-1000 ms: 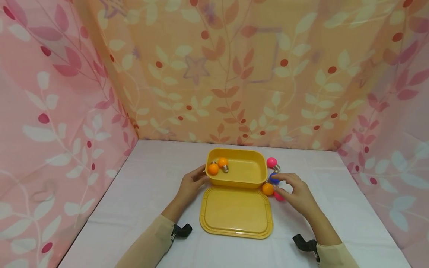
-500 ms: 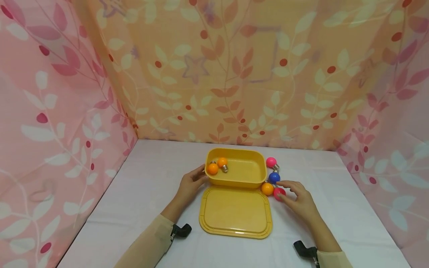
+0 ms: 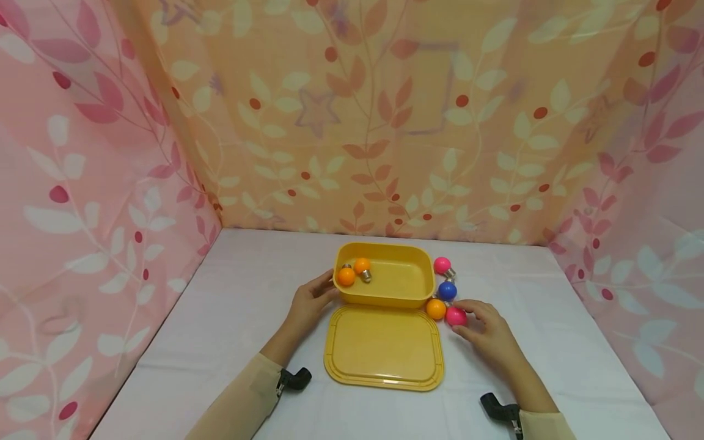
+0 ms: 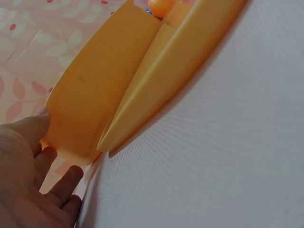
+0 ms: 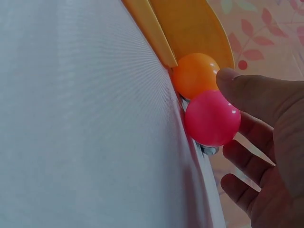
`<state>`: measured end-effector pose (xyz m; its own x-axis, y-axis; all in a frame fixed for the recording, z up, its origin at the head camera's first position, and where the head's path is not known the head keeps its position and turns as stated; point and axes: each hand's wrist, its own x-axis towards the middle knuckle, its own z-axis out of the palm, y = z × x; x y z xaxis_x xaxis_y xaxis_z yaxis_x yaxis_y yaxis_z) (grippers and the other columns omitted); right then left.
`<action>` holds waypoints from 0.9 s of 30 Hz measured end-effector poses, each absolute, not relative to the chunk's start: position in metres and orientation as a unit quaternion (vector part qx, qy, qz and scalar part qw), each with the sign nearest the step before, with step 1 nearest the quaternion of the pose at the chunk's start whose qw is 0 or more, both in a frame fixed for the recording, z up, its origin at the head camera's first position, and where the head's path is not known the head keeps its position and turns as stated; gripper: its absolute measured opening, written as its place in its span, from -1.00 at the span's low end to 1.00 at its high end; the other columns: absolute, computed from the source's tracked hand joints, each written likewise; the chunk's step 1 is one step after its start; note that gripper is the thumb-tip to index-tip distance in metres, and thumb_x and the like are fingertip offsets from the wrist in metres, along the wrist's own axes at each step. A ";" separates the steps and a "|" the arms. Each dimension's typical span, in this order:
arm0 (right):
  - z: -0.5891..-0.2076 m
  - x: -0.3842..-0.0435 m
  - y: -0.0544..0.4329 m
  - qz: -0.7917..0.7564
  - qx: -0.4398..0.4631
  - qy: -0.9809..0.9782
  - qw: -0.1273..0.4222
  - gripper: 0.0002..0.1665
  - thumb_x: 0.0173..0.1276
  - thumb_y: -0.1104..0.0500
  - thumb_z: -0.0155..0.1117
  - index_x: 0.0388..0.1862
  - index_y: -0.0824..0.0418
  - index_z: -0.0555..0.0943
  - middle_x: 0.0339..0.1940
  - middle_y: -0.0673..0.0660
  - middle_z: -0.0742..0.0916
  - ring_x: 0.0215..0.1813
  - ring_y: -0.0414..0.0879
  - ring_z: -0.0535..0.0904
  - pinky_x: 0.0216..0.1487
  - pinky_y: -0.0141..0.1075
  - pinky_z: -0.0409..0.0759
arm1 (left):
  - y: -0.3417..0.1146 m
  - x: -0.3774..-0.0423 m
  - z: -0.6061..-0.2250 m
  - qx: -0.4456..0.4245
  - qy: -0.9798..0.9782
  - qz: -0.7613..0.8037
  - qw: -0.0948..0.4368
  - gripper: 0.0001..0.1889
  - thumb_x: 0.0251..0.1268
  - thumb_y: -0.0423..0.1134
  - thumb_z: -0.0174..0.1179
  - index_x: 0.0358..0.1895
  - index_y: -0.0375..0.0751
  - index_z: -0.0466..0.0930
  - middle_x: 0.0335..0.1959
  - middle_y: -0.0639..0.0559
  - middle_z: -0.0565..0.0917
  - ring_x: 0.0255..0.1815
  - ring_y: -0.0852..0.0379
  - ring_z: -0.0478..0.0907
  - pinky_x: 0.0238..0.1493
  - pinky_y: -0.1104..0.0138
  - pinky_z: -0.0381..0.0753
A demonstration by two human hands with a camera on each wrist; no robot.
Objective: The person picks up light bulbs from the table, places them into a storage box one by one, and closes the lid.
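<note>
Yellow box [image 3: 385, 301] stretches crosswise; spread left hand [image 3: 309, 302] touches it; spread right hand [image 3: 488, 330] straddles nearer pink bulb [image 3: 454, 316].

In the right wrist view, the index fingertip of the right hand [image 5: 286, 147] is hidden behind the pink bulb [image 5: 212, 118]. Beyond the fingers of the left hand [image 4: 26, 175], its view's top edge cuts off the lid [image 4: 185, 57] and an orange bulb [image 4: 160, 6].

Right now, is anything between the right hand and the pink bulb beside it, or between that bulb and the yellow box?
Nothing visible separates the right hand from that pink bulb. Towards the yellow box, the orange bulb outside it stands between, then the box's wall.
</note>
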<state>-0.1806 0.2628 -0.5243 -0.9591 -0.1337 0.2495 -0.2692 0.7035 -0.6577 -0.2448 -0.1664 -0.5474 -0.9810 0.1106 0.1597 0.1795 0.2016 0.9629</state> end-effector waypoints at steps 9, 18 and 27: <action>-0.528 -0.179 0.268 0.368 0.084 -0.923 0.075 -0.35 0.24 0.10 0.58 0.31 0.08 0.61 0.24 0.13 0.67 0.30 0.11 0.48 0.32 0.24 0.50 | -0.163 -0.243 -0.543 -0.075 -0.776 -0.626 0.016 -0.38 0.40 -0.13 0.35 0.50 0.03 0.43 0.38 -0.06 0.58 0.36 -0.02 0.55 0.36 0.04 0.54; -0.532 -0.182 0.275 0.346 0.059 -0.933 0.082 -0.36 0.24 0.09 0.58 0.30 0.10 0.61 0.24 0.19 0.67 0.28 0.17 0.50 0.31 0.24 0.52 | -0.166 -0.242 -0.549 -0.083 -0.782 -0.617 0.022 -0.39 0.37 0.02 0.36 0.47 0.23 0.45 0.34 0.19 0.61 0.32 0.14 0.58 0.27 0.24 0.62; -0.537 -0.184 0.280 0.347 0.059 -0.932 0.090 -0.36 0.24 0.03 0.58 0.29 0.09 0.62 0.20 0.18 0.69 0.24 0.14 0.53 0.29 0.20 0.55 | -0.166 -0.242 -0.547 -0.082 -0.786 -0.612 0.026 -0.42 0.40 0.00 0.34 0.47 0.25 0.46 0.33 0.17 0.62 0.32 0.09 0.59 0.28 0.16 0.62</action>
<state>-0.1844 0.2799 -0.5370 -0.9767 -0.0473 0.2093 -0.1727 0.7523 -0.6358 -0.2422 -0.1655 -0.5467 -0.9851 0.0972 0.1418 0.1613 0.2376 0.9579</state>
